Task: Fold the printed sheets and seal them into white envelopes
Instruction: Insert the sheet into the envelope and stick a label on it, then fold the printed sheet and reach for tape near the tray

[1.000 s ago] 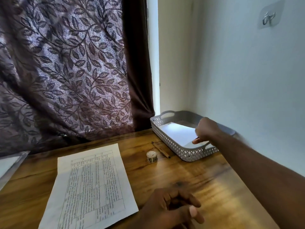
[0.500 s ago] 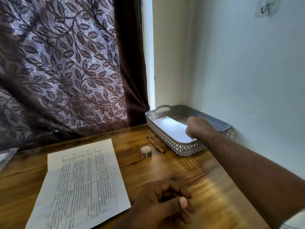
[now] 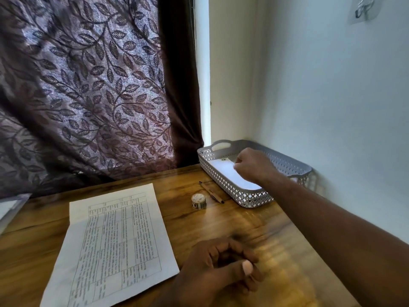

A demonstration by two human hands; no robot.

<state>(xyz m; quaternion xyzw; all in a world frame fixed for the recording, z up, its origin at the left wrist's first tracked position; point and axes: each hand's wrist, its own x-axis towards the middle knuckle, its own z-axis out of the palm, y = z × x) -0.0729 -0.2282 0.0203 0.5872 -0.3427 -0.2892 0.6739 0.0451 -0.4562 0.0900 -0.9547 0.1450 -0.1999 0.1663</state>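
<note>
A printed sheet (image 3: 115, 244) with a table of text lies flat on the wooden desk (image 3: 254, 227), left of centre. At the back right corner a grey perforated basket (image 3: 252, 201) holds a white envelope (image 3: 223, 171). My right hand (image 3: 252, 167) reaches into the basket, its curled fingers pinching the far part of the envelope; the fingertips are hidden. My left hand (image 3: 219, 269) rests on the desk by the sheet's lower right corner, fingers loosely curled and holding nothing.
A small roll of tape (image 3: 198, 200) and a brown pen (image 3: 211, 192) lie between the sheet and the basket. A leaf-patterned curtain (image 3: 88, 96) hangs behind the desk, and a white wall (image 3: 332, 96) closes the right side. A pale object's corner (image 3: 8, 207) shows at far left.
My right hand has moved along the envelope from its near end toward its far end inside the basket. The left hand and the sheet have stayed put.
</note>
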